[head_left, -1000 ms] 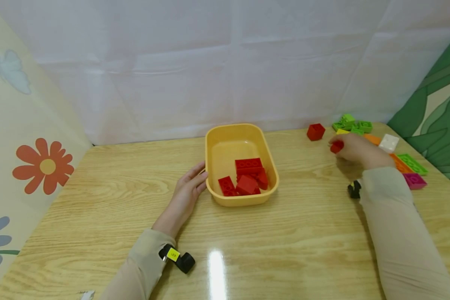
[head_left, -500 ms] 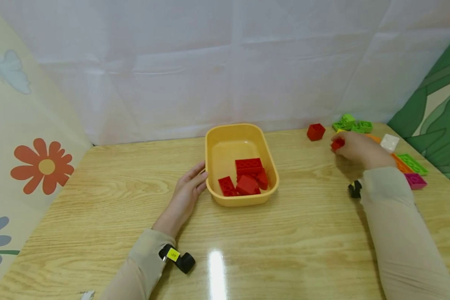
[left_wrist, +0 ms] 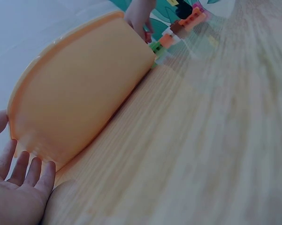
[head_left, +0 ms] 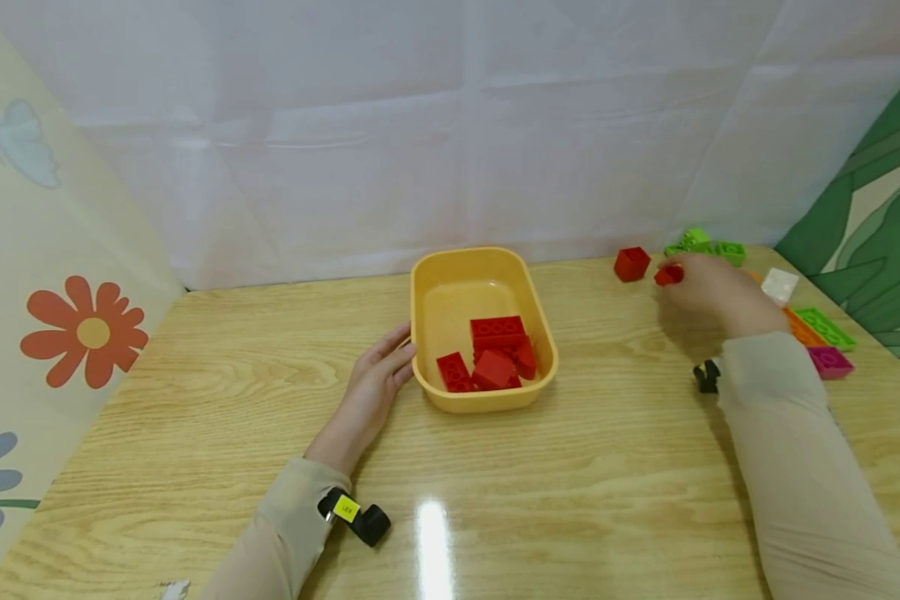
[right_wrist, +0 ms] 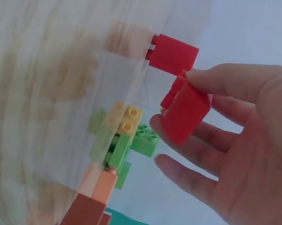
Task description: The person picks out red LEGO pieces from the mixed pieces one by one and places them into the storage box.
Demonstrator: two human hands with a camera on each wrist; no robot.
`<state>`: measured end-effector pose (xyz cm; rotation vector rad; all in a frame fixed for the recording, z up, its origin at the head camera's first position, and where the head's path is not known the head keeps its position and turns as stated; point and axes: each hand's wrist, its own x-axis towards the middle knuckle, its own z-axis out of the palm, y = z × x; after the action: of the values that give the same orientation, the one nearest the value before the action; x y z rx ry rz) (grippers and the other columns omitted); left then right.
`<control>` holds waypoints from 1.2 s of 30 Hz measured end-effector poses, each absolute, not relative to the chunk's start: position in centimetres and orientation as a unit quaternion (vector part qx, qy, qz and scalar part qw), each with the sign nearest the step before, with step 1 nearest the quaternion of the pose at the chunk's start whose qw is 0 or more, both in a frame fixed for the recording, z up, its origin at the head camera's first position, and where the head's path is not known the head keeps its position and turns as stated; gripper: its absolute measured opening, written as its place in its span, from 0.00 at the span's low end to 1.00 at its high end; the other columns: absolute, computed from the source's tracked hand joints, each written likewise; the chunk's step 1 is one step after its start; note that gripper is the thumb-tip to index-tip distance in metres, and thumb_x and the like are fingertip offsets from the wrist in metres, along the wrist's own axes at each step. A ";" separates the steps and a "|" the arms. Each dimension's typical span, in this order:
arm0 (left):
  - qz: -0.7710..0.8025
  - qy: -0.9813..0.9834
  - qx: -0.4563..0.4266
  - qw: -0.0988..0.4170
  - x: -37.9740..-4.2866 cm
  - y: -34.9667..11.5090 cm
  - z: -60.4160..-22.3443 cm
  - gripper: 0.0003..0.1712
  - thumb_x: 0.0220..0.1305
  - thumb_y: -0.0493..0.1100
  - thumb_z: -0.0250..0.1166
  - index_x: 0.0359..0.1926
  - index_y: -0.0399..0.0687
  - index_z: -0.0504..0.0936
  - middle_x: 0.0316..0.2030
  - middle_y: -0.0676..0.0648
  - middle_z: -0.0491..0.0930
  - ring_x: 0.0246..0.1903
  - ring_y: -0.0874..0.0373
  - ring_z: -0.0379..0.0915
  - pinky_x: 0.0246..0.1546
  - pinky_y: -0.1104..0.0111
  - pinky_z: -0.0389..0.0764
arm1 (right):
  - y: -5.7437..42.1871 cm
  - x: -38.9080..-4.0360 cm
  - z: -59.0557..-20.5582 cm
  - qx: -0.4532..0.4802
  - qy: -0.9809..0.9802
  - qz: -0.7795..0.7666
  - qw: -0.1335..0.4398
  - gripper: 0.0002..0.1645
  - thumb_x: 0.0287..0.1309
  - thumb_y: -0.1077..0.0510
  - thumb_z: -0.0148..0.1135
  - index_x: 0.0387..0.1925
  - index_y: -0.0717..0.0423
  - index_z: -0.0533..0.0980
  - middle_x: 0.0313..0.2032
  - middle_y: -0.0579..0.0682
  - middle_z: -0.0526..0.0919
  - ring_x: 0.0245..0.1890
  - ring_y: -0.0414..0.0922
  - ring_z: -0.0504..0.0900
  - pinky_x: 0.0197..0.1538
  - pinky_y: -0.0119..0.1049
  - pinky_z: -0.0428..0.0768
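My left hand (head_left: 375, 383) rests against the left side of a yellow plastic bin (head_left: 438, 258), its fingers fairly straight; in the left wrist view the fingertips touch the bin's wall (left_wrist: 80, 89). Several red toy bricks (head_left: 497, 332) lie in the bin's near half. At the back right, my right hand (head_left: 712, 292) pinches a red toy brick (right_wrist: 185, 110) between thumb and fingers, above the table. Another red brick (head_left: 632, 264) stands just left of that hand, on the table near the back cloth.
Around and behind the right hand lie green bricks (head_left: 731, 252), a white brick (head_left: 779, 286), an orange brick (head_left: 804, 328), a flat green piece (head_left: 825, 327) and a magenta brick (head_left: 830, 362). A yellow brick (right_wrist: 130, 119) shows in the right wrist view. White cloth (head_left: 330, 150) hangs along the back edge.
The right hand has moved slightly toward the back of the table with the red brick pinched, and that brick has turned a little. The left hand and the bin have not moved.
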<state>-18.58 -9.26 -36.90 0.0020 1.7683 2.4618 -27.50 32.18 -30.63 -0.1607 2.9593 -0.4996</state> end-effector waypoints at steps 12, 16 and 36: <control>0.817 0.574 -0.005 0.057 -18.6 -9.3 -36.8 0.29 0.66 0.34 0.52 0.67 0.35 0.61 0.69 0.40 0.61 0.63 0.48 0.62 0.48 0.81 0.80 | 31.3 -28.6 -29.9 -0.088 0.986 -0.142 0.017 0.29 0.60 0.59 0.50 0.61 0.68 0.64 0.57 0.77 0.69 0.53 0.69 0.67 0.57 0.71 0.66; 0.817 0.574 -0.005 0.058 -18.6 -9.3 -36.8 0.29 0.66 0.34 0.52 0.67 0.35 0.61 0.69 0.40 0.61 0.63 0.48 0.62 0.48 0.81 0.79 | 30.8 -28.5 -29.7 -0.096 0.986 -0.137 0.008 0.29 0.61 0.59 0.51 0.62 0.67 0.64 0.57 0.76 0.69 0.52 0.69 0.68 0.55 0.71 0.68; 0.811 0.582 0.003 0.056 -18.6 -9.2 -37.0 0.29 0.67 0.34 0.51 0.68 0.35 0.60 0.70 0.40 0.60 0.62 0.50 0.63 0.48 0.80 0.79 | 27.1 -27.9 -28.8 -0.171 0.974 -0.135 -0.055 0.27 0.59 0.61 0.55 0.60 0.66 0.68 0.57 0.72 0.73 0.53 0.64 0.71 0.56 0.65 0.71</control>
<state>-18.61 -9.21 -36.96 0.0101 1.7671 2.4603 -27.92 27.14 -28.78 -0.5581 3.1723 -0.4408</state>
